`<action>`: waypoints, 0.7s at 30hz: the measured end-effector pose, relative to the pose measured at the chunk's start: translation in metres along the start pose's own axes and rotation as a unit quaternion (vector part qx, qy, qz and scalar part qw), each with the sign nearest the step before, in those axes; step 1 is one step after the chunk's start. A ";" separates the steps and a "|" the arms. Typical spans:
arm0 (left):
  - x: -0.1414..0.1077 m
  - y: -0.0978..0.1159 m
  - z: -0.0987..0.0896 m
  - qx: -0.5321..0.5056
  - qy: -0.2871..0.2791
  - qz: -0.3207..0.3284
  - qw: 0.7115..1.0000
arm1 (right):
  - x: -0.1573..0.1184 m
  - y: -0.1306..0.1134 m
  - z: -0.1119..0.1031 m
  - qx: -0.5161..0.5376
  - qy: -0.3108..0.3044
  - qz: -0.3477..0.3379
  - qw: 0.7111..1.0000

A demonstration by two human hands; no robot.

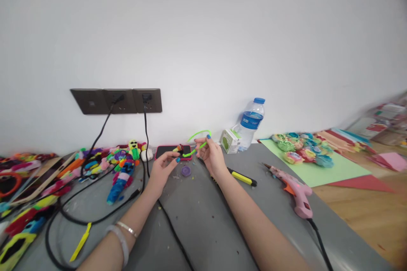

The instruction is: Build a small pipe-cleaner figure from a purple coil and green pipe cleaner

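Green pipe cleaner (203,131) looped in mid-air near the wall, pinched by the right hand (212,159).
In the head view, it looks light, soft and springy, likely easy to kink, so best gripped lightly near an end; the left hand (163,172) pinches a small dark-and-orange piece (180,149) by the strip's lower end, contact unclear. Around the loop: phone (163,150) at eight o'clock, purple disc (186,171) at seven, cutter (243,178) and glue gun (297,190) about four, carton (228,141) at three. Black cord (173,222) at seven could snag the left wrist.
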State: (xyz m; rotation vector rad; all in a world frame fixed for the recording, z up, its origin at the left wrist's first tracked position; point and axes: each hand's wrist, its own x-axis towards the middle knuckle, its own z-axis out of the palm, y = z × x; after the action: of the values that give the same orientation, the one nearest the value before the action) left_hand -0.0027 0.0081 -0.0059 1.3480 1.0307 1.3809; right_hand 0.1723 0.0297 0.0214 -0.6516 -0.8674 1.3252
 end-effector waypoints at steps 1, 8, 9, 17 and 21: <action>0.001 -0.001 -0.001 -0.012 0.014 -0.013 1.000 | 0.000 0.000 0.000 0.002 -0.006 0.000 1.000; 0.002 -0.012 -0.001 -0.058 0.037 -0.051 0.996 | -0.001 0.002 0.003 0.000 -0.065 0.004 0.998; 0.002 -0.012 -0.001 -0.063 0.042 -0.058 0.995 | -0.002 0.002 0.003 0.000 -0.074 0.003 0.997; 0.001 -0.005 0.000 -0.036 0.012 -0.029 0.999 | -0.003 0.003 0.004 -0.015 -0.106 0.025 0.994; -0.002 0.001 0.003 0.066 -0.094 0.060 0.992 | -0.004 0.004 0.004 -0.024 -0.100 0.019 0.995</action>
State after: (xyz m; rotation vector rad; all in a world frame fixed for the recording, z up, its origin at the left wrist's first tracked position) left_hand -0.0002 0.0057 -0.0050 1.6276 0.9405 1.2618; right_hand 0.1672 0.0260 0.0195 -0.5812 -1.0550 1.4241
